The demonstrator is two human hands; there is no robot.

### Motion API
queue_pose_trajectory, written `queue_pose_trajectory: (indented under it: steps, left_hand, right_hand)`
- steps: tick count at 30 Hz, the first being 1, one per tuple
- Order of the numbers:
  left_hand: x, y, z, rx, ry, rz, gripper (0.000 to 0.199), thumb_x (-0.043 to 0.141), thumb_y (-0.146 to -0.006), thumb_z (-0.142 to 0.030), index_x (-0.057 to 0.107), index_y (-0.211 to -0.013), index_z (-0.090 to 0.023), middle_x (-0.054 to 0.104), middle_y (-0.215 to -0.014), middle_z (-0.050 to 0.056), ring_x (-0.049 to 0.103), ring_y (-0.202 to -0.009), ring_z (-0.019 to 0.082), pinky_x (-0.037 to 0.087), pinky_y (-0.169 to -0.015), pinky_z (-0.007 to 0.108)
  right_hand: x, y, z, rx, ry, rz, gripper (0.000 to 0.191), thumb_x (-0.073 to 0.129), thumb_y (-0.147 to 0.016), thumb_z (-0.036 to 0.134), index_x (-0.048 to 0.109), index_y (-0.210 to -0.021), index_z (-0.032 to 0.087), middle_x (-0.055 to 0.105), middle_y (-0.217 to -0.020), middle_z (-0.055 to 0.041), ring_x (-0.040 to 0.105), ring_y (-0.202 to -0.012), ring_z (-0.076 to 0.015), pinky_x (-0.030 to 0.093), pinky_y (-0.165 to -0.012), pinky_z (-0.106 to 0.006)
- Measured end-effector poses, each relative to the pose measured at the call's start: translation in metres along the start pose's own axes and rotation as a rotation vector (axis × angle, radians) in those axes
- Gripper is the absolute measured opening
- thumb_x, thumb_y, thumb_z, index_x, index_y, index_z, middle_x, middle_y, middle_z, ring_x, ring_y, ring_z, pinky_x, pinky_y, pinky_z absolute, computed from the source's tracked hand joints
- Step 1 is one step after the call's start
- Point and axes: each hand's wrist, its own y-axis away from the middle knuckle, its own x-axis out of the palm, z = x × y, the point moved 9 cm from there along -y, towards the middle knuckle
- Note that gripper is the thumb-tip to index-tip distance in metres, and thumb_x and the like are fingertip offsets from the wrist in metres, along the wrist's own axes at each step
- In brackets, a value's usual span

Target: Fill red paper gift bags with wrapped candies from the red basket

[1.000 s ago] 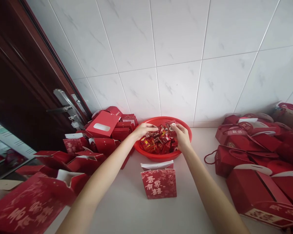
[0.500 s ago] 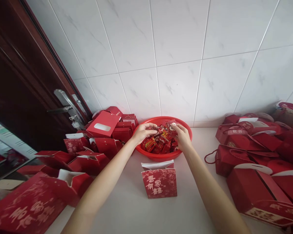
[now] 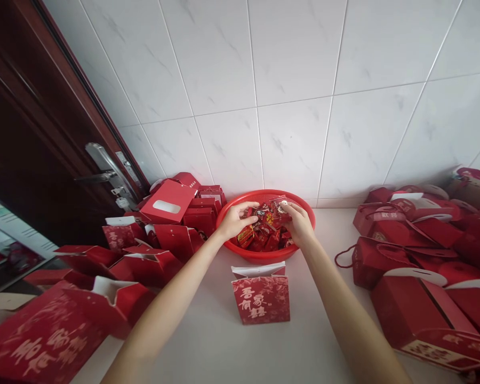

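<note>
packets point(image 3: 272, 242) in basket point(image 3: 260, 257) behind box point(image 3: 261, 301)

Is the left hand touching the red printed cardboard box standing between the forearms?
Apart: the head view shows the red plastic basket's rim between left hand and red printed cardboard box.

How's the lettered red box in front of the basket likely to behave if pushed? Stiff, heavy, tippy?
Lettered red box: probably light, since it looks like folded card, though its contents are hidden. Likely to flex near the top, where the flaps stand apart. A high push might tip it: it stands upright on the table with nothing visibly bracing it.
</note>
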Motion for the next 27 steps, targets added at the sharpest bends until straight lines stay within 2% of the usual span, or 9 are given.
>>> queue_pose_trajectory:
  steps: [7,9,11,14,16,19,22,25,27]
  left_hand:
    - [-0.020,0.000,0.022,-0.166,-0.601,-0.024,0.042,0.066,-0.077,-0.017,0.069,-0.120,-0.016,0.064,-0.132,0.013,0.058,-0.127,0.029,0.042,-0.110,0.035]
    - [-0.011,0.000,0.027,-0.186,-0.596,0.088,0.031,0.070,-0.077,-0.024,0.073,-0.108,-0.017,0.072,-0.114,0.012,0.067,-0.110,0.028,0.050,-0.098,0.032]
    - [0.002,0.002,0.032,-0.207,-0.597,0.214,0.031,0.080,-0.068,-0.032,0.075,-0.096,-0.020,0.075,-0.097,0.008,0.070,-0.096,0.029,0.053,-0.086,0.031]
    - [0.021,0.005,0.038,-0.239,-0.764,0.413,0.050,0.089,-0.053,-0.034,0.074,-0.099,-0.020,0.074,-0.102,0.009,0.069,-0.098,0.033,0.052,-0.084,0.034]
    - [0.032,0.005,0.037,-0.226,-0.882,0.504,0.050,0.085,-0.057,-0.033,0.072,-0.103,-0.018,0.072,-0.111,0.013,0.066,-0.104,0.035,0.051,-0.086,0.036]
    - [0.049,0.003,0.025,-0.136,-0.877,0.577,0.028,0.075,-0.069,-0.028,0.072,-0.095,-0.019,0.073,-0.108,0.009,0.066,-0.104,0.031,0.050,-0.087,0.033]
    - [0.069,0.007,0.018,-0.097,-0.830,0.708,0.008,0.069,-0.071,-0.020,0.070,-0.079,-0.021,0.074,-0.086,0.002,0.069,-0.085,0.023,0.049,-0.074,0.027]
    - [0.082,0.010,0.019,-0.124,-0.855,0.772,0.010,0.065,-0.065,-0.011,0.066,-0.071,-0.019,0.070,-0.071,0.003,0.066,-0.068,0.023,0.046,-0.062,0.029]
    - [0.087,0.009,0.020,-0.129,-0.895,0.764,0.014,0.062,-0.060,-0.006,0.064,-0.068,-0.018,0.071,-0.072,0.007,0.066,-0.071,0.026,0.046,-0.064,0.032]
  right_hand:
    - [0.001,0.002,0.002,-0.002,0.008,-0.017,0.031,0.085,-0.056,0.043,0.071,-0.072,0.020,0.069,-0.073,-0.0008,0.062,-0.066,-0.0163,0.051,-0.057,-0.027]
    - [0.001,0.003,0.003,0.003,0.007,-0.018,0.032,0.086,-0.054,0.043,0.070,-0.070,0.020,0.069,-0.073,-0.0009,0.062,-0.066,-0.0162,0.051,-0.056,-0.027]
    - [0.002,0.003,0.003,0.006,0.011,-0.017,0.033,0.086,-0.053,0.043,0.069,-0.069,0.020,0.068,-0.071,-0.0010,0.062,-0.065,-0.0163,0.050,-0.056,-0.027]
    - [0.001,0.003,0.004,0.002,0.023,-0.026,0.034,0.086,-0.053,0.045,0.069,-0.070,0.020,0.068,-0.070,-0.0007,0.062,-0.065,-0.0165,0.050,-0.056,-0.027]
    - [0.001,0.004,0.004,0.000,0.023,-0.026,0.035,0.086,-0.052,0.045,0.070,-0.071,0.020,0.068,-0.071,-0.0004,0.062,-0.066,-0.0164,0.050,-0.057,-0.027]
    - [0.003,0.004,0.004,0.001,0.009,-0.011,0.034,0.087,-0.053,0.044,0.069,-0.070,0.020,0.069,-0.072,0.0002,0.062,-0.066,-0.0157,0.050,-0.057,-0.026]
    - [0.002,0.003,0.003,0.005,0.010,-0.012,0.033,0.086,-0.053,0.044,0.069,-0.069,0.021,0.068,-0.070,0.0010,0.061,-0.063,-0.0149,0.049,-0.056,-0.027]
    - [0.001,0.002,0.002,-0.001,0.016,-0.026,0.034,0.086,-0.053,0.044,0.068,-0.069,0.020,0.067,-0.068,0.0013,0.061,-0.062,-0.0155,0.049,-0.056,-0.028]
    - [0.000,0.002,0.002,-0.006,0.018,-0.031,0.034,0.086,-0.054,0.045,0.068,-0.069,0.020,0.067,-0.069,0.0010,0.062,-0.064,-0.0159,0.049,-0.057,-0.028]
